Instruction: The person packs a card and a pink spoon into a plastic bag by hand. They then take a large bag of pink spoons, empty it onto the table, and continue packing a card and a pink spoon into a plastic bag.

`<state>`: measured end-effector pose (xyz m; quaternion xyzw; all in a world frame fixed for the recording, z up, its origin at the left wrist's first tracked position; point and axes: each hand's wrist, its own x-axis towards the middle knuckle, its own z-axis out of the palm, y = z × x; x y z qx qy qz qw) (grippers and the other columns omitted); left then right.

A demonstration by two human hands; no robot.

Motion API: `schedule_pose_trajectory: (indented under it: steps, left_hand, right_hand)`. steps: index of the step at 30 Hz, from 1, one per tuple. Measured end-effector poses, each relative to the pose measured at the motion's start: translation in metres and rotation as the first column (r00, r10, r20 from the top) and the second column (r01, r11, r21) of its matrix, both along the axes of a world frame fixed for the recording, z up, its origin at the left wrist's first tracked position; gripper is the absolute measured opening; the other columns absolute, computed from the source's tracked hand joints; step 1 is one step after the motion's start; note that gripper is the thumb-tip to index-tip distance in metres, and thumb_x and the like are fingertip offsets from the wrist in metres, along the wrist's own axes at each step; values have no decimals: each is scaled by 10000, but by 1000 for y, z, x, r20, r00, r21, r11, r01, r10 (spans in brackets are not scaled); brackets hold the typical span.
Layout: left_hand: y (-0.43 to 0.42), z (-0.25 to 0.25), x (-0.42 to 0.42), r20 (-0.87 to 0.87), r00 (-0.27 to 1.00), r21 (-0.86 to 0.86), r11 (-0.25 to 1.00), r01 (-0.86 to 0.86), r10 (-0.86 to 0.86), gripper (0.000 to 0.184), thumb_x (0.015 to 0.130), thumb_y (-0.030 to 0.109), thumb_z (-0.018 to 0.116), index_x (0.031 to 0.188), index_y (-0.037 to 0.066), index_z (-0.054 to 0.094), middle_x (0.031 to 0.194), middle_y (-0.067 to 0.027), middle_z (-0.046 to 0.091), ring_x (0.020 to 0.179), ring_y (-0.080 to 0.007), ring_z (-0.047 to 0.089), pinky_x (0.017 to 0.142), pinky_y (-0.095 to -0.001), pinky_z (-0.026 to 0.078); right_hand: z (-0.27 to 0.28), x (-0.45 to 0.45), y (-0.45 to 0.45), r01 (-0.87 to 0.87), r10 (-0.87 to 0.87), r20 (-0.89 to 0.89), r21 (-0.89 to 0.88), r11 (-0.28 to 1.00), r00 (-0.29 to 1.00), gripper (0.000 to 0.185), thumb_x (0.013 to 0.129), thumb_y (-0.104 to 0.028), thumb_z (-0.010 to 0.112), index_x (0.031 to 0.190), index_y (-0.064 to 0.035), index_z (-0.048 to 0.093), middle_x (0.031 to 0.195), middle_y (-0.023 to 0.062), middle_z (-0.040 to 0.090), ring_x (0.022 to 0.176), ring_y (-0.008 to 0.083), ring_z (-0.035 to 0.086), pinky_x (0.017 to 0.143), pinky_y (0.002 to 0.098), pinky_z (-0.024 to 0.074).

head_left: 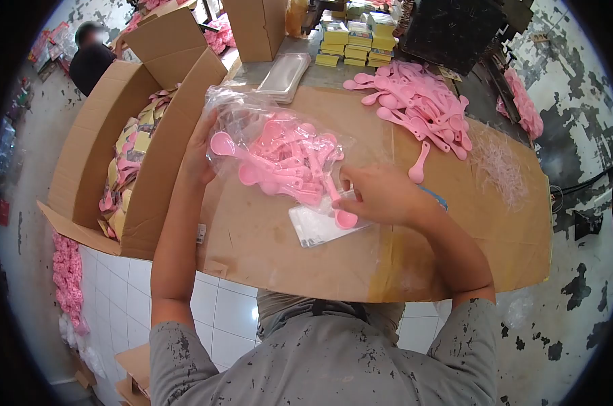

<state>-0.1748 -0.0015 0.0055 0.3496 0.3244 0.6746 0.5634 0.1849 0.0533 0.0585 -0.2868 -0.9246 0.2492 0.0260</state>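
Observation:
A clear plastic bag [242, 101] with several pink spoons [289, 162] in it lies over the middle of the cardboard-covered table. My left hand [199, 145] is closed on the bag's left edge. At the bag's right side, my right hand [374, 193] has bent fingers by a pink spoon [345, 218] whose round bowl hangs below the others; its fingertips seem to touch the handle. Under that spoon is a white flat item [313, 229]. A loose pink spoon [420, 164] lies beyond my right hand, near a large heap of pink spoons [421, 101].
An open cardboard box [83, 162] with packed pieces stands at the left. Behind are a clear plastic case [284, 76], stacks of yellow cards [347, 42] and a dark machine [452, 30]. Thin plastic strands [501, 169] lie at the right. A person [90, 64] is at the upper left.

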Motion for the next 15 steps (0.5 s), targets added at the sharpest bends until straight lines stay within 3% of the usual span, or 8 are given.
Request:
schedule_pose_trajectory:
  steps: [2, 5, 10, 11, 13, 15]
  left_hand:
    - [-1, 1, 0, 92, 995, 63, 997, 41, -47, 476, 1101, 356, 441, 1416, 5, 504, 1321, -182, 641, 1312, -333, 589, 981, -427, 594]
    - [-2, 3, -1, 79, 992, 88, 992, 94, -101, 485, 1102, 367, 435, 1424, 9, 493, 1317, -185, 640, 1328, -346, 572, 964, -430, 609]
    - [1, 1, -7, 151, 984, 128, 989, 78, -97, 484, 1102, 364, 438, 1427, 10, 500, 1323, -169, 644, 1302, -322, 594, 937, -398, 617]
    - [0, 0, -7, 161, 982, 143, 987, 73, -96, 482, 1102, 362, 441, 1425, 11, 505, 1328, -164, 644, 1286, -311, 607, 935, -394, 615]
    - [7, -4, -14, -27, 999, 8, 999, -40, 40, 484, 1092, 377, 458, 1408, 19, 536, 1333, -165, 652, 1237, -272, 639, 976, -405, 580]
    - [10, -5, -20, -141, 981, -88, 985, -149, 136, 487, 1075, 388, 486, 1394, 27, 560, 1321, -159, 663, 1193, -247, 662, 993, -401, 562]
  right_hand:
    - [-6, -1, -7, -22, 22, 20, 41, 999, 1000, 332, 858, -246, 735, 1057, -20, 597, 867, 169, 695, 884, 364, 682, 796, 470, 517]
    - [-25, -1, -4, -48, 47, 16, 70, 996, 999, 368, 844, -210, 715, 1130, -25, 574, 904, 180, 697, 922, 374, 680, 817, 477, 512]
    - [3, 0, -8, 40, -46, 66, 86, 996, 997, 394, 837, -120, 649, 1214, -37, 567, 1027, 205, 689, 993, 383, 666, 854, 482, 505]
    - [3, 3, -4, 30, -30, -2, 83, 996, 1000, 393, 845, -104, 637, 1227, -43, 569, 1041, 200, 686, 1001, 384, 661, 872, 478, 500]
    - [4, 12, 9, 5, 6, -134, 81, 997, 991, 395, 860, -71, 613, 1252, -53, 574, 1070, 191, 682, 1016, 384, 653, 908, 470, 489]
    - [-10, 7, 18, -43, 101, -190, 285, 958, 977, 386, 845, -46, 609, 1229, -34, 569, 1065, 183, 676, 1035, 365, 646, 910, 465, 483]
